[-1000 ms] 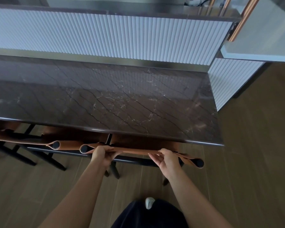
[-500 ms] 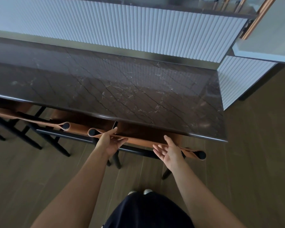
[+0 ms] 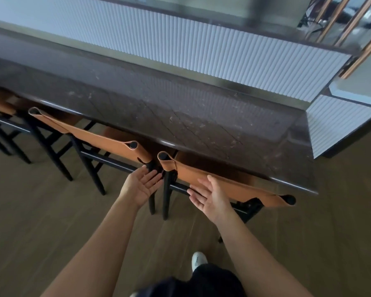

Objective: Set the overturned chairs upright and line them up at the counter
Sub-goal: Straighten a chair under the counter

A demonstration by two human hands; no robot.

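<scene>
Three chairs with tan leather backrests and black frames stand upright along the dark marble counter. The rightmost chair is tucked under the counter's right end, the middle chair stands just left of it, and a third chair shows at the far left edge. My left hand hovers palm up with straight fingers, just below the gap between the two nearer chairs. My right hand is spread open close to the rightmost chair's backrest and holds nothing.
A white ribbed panel rises behind the counter, and its side face drops to the floor at the right. Wooden floor lies around me. My white shoe shows below, near the chair legs.
Both hands let go of the rightmost chair's backrest and drew back, fingers spread. The view has swung so the counter now runs diagonally and more of the chairs to the left shows.
</scene>
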